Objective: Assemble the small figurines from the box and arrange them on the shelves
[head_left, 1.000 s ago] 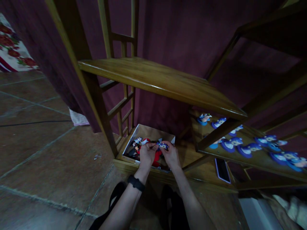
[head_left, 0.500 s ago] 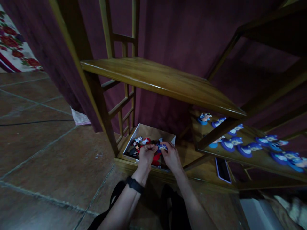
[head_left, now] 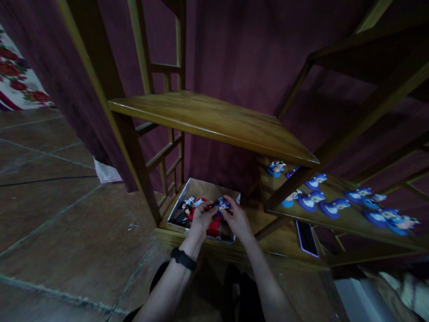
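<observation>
Both my hands reach into an open white box (head_left: 197,185) on the bottom shelf of a wooden rack. My left hand (head_left: 200,218), with a black band on its wrist, and my right hand (head_left: 237,218) pinch a small blue and white figure (head_left: 222,205) between them above the box. Inside the box lie several small figures, red, black and blue (head_left: 187,210). Part of the box's contents is hidden under my hands.
A row of blue figures (head_left: 321,202) lies on a low wooden shelf to the right. A phone (head_left: 305,238) rests on the bottom board below them. A broad wooden shelf (head_left: 214,123) overhangs the box. Tiled floor (head_left: 67,223) spreads left.
My hands stay over the box with the blue figure; the fingers have shifted slightly on it. The view has tipped a little to the right and down.
</observation>
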Available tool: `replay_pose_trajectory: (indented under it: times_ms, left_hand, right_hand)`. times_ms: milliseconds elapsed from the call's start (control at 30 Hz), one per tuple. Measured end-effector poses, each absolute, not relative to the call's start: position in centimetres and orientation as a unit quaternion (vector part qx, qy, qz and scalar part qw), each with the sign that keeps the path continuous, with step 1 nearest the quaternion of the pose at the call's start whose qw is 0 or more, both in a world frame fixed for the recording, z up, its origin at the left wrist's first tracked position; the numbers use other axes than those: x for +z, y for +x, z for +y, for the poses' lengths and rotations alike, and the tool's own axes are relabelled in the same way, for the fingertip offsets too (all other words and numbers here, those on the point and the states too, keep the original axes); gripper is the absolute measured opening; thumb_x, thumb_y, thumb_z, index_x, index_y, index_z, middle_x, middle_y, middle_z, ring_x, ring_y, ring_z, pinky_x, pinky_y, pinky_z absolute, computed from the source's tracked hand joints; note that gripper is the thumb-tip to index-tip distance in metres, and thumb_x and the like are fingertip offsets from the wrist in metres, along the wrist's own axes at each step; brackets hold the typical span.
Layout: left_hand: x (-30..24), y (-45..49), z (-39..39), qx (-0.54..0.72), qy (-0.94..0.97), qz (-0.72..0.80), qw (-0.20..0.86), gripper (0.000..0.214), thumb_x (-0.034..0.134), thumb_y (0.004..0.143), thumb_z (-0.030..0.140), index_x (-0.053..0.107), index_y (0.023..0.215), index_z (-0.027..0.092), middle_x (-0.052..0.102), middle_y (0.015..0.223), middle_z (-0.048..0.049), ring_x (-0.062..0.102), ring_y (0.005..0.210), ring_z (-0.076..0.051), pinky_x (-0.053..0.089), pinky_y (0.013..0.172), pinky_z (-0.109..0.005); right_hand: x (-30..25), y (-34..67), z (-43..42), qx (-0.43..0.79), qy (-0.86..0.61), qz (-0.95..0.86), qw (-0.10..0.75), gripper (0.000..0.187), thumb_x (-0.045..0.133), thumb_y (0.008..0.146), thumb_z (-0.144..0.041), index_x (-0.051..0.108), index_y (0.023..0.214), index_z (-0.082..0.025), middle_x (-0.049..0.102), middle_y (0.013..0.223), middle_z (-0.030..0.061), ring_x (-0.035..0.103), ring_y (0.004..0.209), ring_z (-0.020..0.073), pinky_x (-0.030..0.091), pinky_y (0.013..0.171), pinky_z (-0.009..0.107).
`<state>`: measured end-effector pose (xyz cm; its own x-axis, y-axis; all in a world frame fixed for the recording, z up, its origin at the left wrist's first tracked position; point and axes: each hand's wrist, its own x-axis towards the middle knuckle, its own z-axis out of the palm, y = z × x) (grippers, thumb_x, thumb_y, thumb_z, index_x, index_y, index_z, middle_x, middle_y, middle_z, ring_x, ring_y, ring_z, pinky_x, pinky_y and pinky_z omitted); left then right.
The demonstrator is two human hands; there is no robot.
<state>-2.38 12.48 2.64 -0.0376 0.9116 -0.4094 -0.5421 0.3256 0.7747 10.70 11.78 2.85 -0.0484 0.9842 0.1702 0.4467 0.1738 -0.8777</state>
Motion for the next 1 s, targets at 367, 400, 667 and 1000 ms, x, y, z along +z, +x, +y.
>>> replay_pose_trajectory:
  times_ms: [367, 400, 667, 1000]
  left_hand:
    - [2.4, -3.0, 12.9, 0.508, 0.168, 0.439, 0.722, 0.011, 0.070, 0.065, 0.007, 0.063, 0.073, 0.010, 0.066, 0.065, -0.0048, 0.063, 0.054, -0.013, 0.055, 0.055, -0.025]
    - [2.5, -3.0, 12.8, 0.509, 0.175, 0.445, 0.716, 0.011, 0.070, 0.065, 0.007, 0.063, 0.073, 0.010, 0.066, 0.064, -0.0047, 0.063, 0.054, -0.013, 0.056, 0.055, -0.026]
    - [3.0, -3.1, 12.5, 0.485, 0.208, 0.455, 0.717, 0.019, 0.075, 0.059, 0.007, 0.064, 0.075, 0.010, 0.067, 0.068, -0.0065, 0.066, 0.061, -0.016, 0.057, 0.060, -0.029]
    - [3.0, -2.7, 12.1, 0.504, 0.249, 0.433, 0.705, 0.022, 0.076, 0.056, 0.006, 0.064, 0.074, 0.010, 0.066, 0.063, -0.0035, 0.064, 0.059, -0.016, 0.057, 0.058, -0.030]
  right_hand:
    - [1.0, 11.1, 12.9, 0.452, -0.524, -0.547, 0.471, 0.023, 0.059, 0.072, -0.034, 0.063, 0.090, -0.020, 0.068, 0.091, 0.0025, 0.061, 0.086, 0.0173, 0.047, 0.082, 0.032]
    - [1.0, 11.1, 13.0, 0.456, -0.523, -0.548, 0.468, 0.023, 0.060, 0.071, -0.034, 0.064, 0.088, -0.020, 0.068, 0.090, 0.0022, 0.062, 0.084, 0.0174, 0.047, 0.081, 0.032]
    - [1.7, 11.4, 12.7, 0.511, -0.496, -0.541, 0.447, 0.031, 0.068, 0.064, -0.039, 0.065, 0.087, -0.017, 0.069, 0.083, 0.0032, 0.062, 0.075, 0.0178, 0.050, 0.072, 0.031]
    - [2.6, 12.4, 12.7, 0.498, -0.492, -0.579, 0.419, 0.024, 0.067, 0.066, -0.037, 0.064, 0.080, -0.017, 0.067, 0.078, 0.0011, 0.061, 0.074, 0.0169, 0.049, 0.070, 0.030]
